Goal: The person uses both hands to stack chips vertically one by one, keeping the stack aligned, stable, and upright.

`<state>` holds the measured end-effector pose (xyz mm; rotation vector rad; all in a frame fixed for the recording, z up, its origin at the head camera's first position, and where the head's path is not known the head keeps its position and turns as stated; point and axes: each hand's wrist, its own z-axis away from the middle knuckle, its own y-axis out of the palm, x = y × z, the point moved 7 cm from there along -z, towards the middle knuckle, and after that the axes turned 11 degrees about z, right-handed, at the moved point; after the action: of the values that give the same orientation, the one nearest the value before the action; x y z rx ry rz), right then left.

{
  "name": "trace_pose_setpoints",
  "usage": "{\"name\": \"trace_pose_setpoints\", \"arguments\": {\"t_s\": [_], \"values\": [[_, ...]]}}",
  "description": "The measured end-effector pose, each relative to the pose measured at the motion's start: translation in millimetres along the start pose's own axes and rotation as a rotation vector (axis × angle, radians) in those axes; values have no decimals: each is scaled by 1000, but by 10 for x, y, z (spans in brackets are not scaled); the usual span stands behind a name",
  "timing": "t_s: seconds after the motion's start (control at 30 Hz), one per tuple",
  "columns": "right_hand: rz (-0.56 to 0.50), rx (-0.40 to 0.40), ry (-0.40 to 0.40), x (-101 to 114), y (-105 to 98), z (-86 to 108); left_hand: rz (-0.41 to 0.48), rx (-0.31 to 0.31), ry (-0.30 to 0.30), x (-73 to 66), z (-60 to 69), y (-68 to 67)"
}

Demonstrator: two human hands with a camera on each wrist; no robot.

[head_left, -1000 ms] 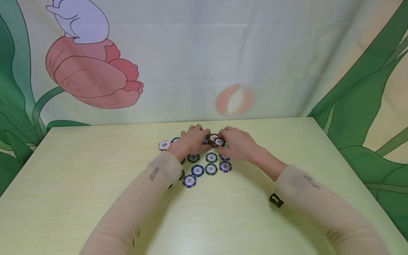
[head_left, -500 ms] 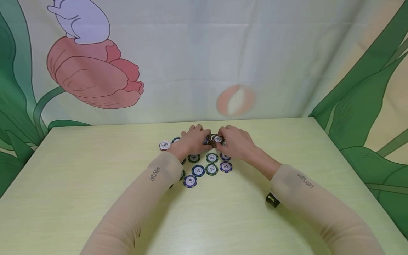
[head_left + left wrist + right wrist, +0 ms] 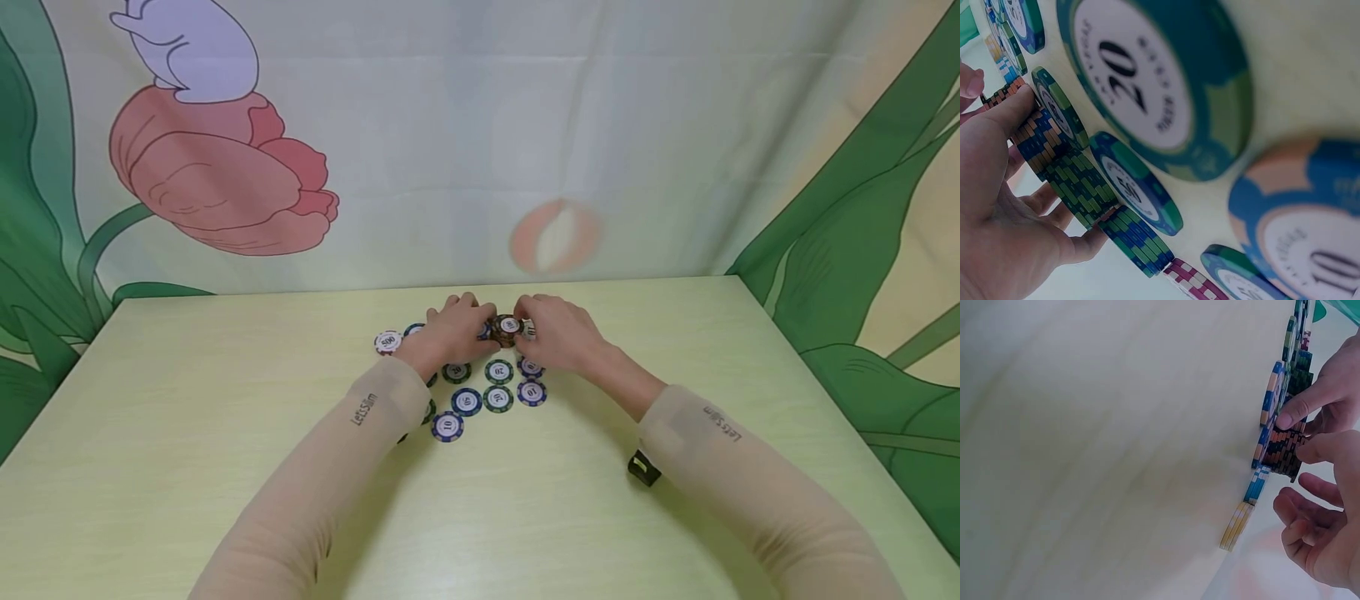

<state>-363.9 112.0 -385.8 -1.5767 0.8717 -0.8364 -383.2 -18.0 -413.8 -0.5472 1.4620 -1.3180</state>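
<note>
A stack of dark brown-and-orange poker chips [image 3: 507, 327] stands between the two hands, near the table's back edge. My left hand [image 3: 453, 329] holds its left side, thumb in front and fingers behind. In the right wrist view, the left thumb lies against this chip stack [image 3: 1283, 450]. My right hand [image 3: 562, 333] is close on the right; one of its digits touches or nearly touches the stack's upper part, while the others are loosely curled. Beside the left hand, the left wrist view shows a green chip stack [image 3: 1079, 184] and a blue-and-green stack [image 3: 1138, 240].
Single chips lie in front of the stacks, among them a green 20 chip [image 3: 498, 399] and a blue 10 chip [image 3: 447, 427]. A white 500 chip [image 3: 387, 342] is at left. Low blue-and-white [image 3: 1257, 484] and yellow chip stacks [image 3: 1235, 528] continue the row.
My right hand has brought a dark chip left onto the stack, where it now sits on top, and has loosened from it. The left hand has stayed in place.
</note>
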Motion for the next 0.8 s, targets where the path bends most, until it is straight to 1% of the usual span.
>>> {"name": "trace_pose_setpoints", "arguments": {"t_s": [0.23, 0.8], "values": [[-3, 24, -1, 17, 40, -27, 0, 1, 2, -4, 10, -4], [5, 27, -23, 54, 39, -38, -9, -5, 13, -10, 8, -1]]}}
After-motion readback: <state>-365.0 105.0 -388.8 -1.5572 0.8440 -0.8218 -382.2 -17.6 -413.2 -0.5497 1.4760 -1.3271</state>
